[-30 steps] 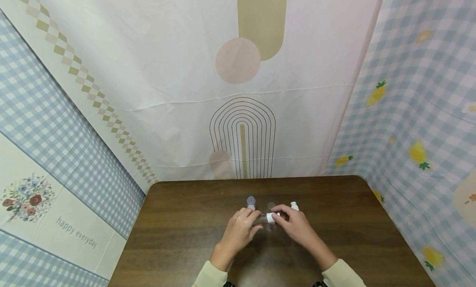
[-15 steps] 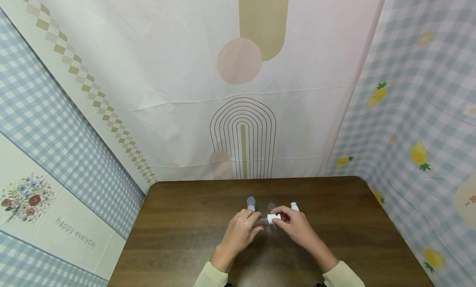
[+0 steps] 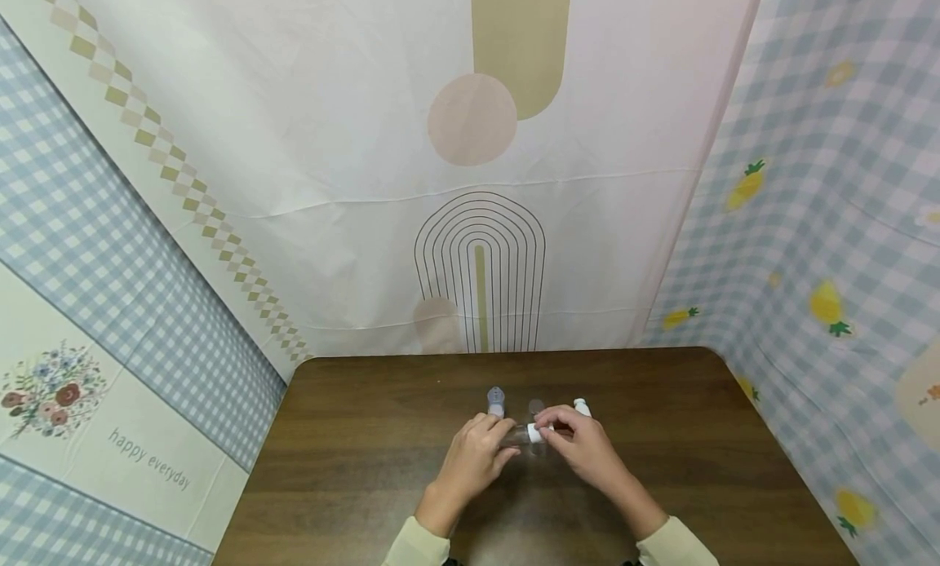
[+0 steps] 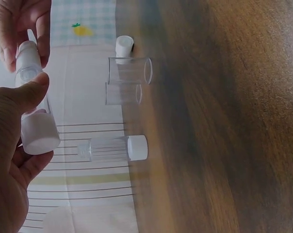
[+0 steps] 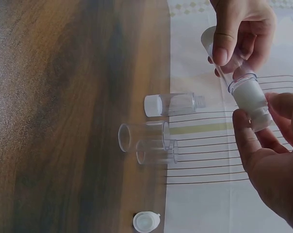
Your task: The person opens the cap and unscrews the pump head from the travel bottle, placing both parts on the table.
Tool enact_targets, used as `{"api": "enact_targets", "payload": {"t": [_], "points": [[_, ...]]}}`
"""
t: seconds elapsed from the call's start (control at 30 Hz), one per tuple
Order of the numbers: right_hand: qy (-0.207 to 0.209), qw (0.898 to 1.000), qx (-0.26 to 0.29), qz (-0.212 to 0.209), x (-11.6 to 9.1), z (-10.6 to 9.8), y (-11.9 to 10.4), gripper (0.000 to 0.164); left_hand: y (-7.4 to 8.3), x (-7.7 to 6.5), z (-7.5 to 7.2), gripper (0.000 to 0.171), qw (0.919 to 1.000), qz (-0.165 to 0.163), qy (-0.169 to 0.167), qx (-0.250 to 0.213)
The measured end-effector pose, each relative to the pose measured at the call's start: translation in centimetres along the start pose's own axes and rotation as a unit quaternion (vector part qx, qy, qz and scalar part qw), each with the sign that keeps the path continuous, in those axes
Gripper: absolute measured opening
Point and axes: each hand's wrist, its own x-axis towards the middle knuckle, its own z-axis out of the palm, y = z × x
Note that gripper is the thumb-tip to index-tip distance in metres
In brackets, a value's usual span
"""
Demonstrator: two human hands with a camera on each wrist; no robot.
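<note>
My left hand (image 3: 473,452) grips a clear, slim bottle (image 5: 224,65) with a white base (image 4: 41,133), tilted above the table. At the bottle's other end, my right hand (image 3: 583,448) pinches a white pump top (image 5: 251,99) between thumb and fingers. The top sits on the bottle's neck; whether it is fully seated, I cannot tell. Behind the hands a second clear bottle (image 5: 178,104) with a white base stands upright, its threaded neck bare. Two clear open cylinders (image 4: 129,70) and a small white pump part (image 5: 146,222) stand to its right.
A brown wooden table (image 3: 352,452) carries everything. Patterned cloth (image 3: 352,264) hangs behind its far edge, with blue checked cloth (image 3: 793,248) at the sides. The clear cylinders stand close together, just beyond the held bottle.
My right fingers have shifted slightly on the white pump top, which seems to have turned. My left hand and the bottle keep nearly the same place. The standing pieces have not moved.
</note>
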Motion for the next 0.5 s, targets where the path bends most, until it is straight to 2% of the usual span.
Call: {"api": "enact_targets", "payload": {"t": [0.43, 0.5], "points": [[0.006, 0.998, 0.039, -0.041, -0.11, 0.27, 0.78, 0.031, -0.06, -0.11, 0.0, 0.043, 1.0, 0.001, -0.003, 0.004], [0.009, 0.998, 0.045, -0.032, -0.11, 0.23, 0.69, 0.032, -0.08, -0.12, 0.11, 0.043, 1.0, 0.002, 0.001, 0.004]]}}
